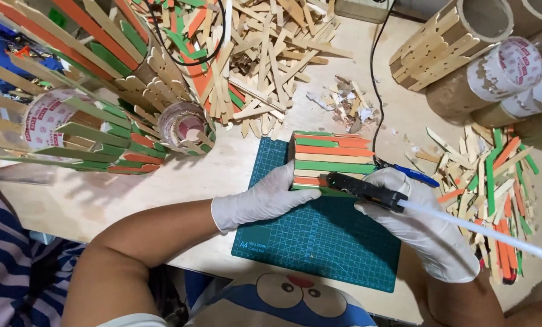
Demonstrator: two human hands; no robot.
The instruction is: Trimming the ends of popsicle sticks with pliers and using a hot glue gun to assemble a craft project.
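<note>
At the centre of the wooden table (132, 181), a green cutting mat (319, 242) is lying with a panel of craft sticks (328, 158) resting across its upper edge; the panel is showing orange, green and plain wooden strips stacked in horizontal rows. The left hand (262, 200), wearing a white glove, is reaching in from eight o'clock, its fingers lying extended and relaxed, with the fingertips (304, 192) pressing against the lower left corner of the panel. The right hand (419, 227), also gloved, is coming in from four o'clock with its fingers curling tightly around a black glue gun (362, 189), whose nozzle is touching the bottom edge of the panel. A white glue stick (495, 233) is projecting from the rear of the gun toward four o'clock, and a black cord (375, 85) is running away toward twelve o'clock. A blue pen (413, 174) is lying just beside the right hand, at its one o'clock.

At twelve o'clock, a loose heap of plain and coloured sticks (253, 54) is covering the table. At ten o'clock, stick-clad cylinders (89, 127) are lying on their sides. At two o'clock, cardboard tubes (489, 66) are lying stacked, one partly clad in plain sticks. At three o'clock, a scatter of green, orange and plain sticks (495, 181) is spreading beside the right hand.
</note>
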